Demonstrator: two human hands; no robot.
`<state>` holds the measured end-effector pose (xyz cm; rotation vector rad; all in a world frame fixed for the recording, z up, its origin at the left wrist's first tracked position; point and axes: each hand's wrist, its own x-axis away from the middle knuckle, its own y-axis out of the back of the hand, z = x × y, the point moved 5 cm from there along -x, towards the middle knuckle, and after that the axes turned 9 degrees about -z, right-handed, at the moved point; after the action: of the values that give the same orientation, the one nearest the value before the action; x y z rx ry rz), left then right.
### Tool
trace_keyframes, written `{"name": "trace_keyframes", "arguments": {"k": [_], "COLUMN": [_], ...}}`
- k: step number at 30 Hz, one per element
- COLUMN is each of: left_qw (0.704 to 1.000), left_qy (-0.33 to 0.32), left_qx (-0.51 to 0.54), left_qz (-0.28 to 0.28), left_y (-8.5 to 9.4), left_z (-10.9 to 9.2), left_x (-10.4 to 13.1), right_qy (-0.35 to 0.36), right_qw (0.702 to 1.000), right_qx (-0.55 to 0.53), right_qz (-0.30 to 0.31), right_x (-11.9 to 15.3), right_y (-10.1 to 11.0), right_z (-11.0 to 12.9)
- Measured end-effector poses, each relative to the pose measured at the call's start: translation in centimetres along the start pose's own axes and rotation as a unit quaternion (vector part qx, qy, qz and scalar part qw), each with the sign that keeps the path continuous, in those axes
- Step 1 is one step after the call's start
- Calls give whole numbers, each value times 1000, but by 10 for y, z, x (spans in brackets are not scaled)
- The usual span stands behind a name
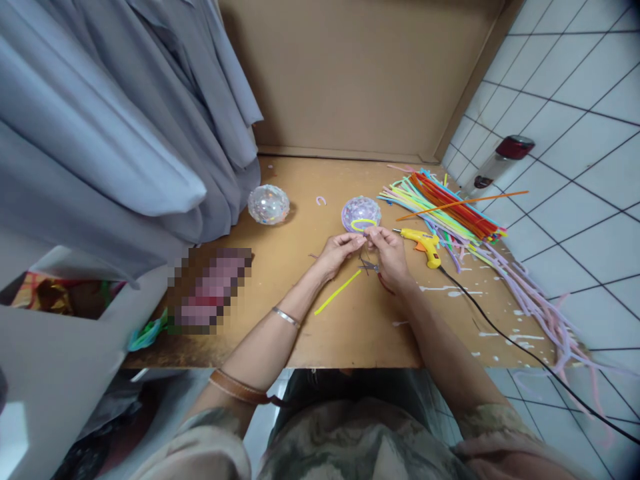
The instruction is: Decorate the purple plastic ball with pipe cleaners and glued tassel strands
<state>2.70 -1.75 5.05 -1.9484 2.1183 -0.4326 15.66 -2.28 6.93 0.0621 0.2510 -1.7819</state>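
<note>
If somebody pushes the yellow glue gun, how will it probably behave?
The glue gun would probably slide or pivot rather than roll, since it lies on its side. Its black cord, trailing to the picture's lower right, may drag on it.

Two hands [343, 248] [390, 255] are meeting at one yellow loop [364, 221]. Two clear balls [269, 205] [361, 209], one glue gun [425, 245], one red-handled tool [374, 267], one loose yellow stem [337, 292] and one pale curl [321, 199] are showing above one desk [350, 340]; heaped fuzzy stems [450, 205] are defying an exact count.
</note>
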Motion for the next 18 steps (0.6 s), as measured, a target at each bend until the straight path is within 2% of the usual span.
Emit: {"name": "trace_keyframes", "arguments": {"k": [3,5,10,14,18], "left_qw": [998,996,994,994,995], "left_qy": [-13,-29,-48,-40,-33], "left_qx": [27,45,66,62,62], "left_qz": [-53,-68,-73,-80,-75], "left_y": [4,5,6,7,7], "left_z": [-3,-7,-10,-6,-4], "left_x": [-2,-2,-3,-3,-3], "right_qy": [-13,-19,-76,-121,-118], "right_qw": [1000,1000,996,990,991], "right_qx": [1,15,-8,-48,-36], "right_qz": [-19,-1,50,55,50], "right_x": [1,3,14,18,18], "right_y": [3,1,-11,-15,-14], "right_z": [-2,-5,-11,-12,-12]}}
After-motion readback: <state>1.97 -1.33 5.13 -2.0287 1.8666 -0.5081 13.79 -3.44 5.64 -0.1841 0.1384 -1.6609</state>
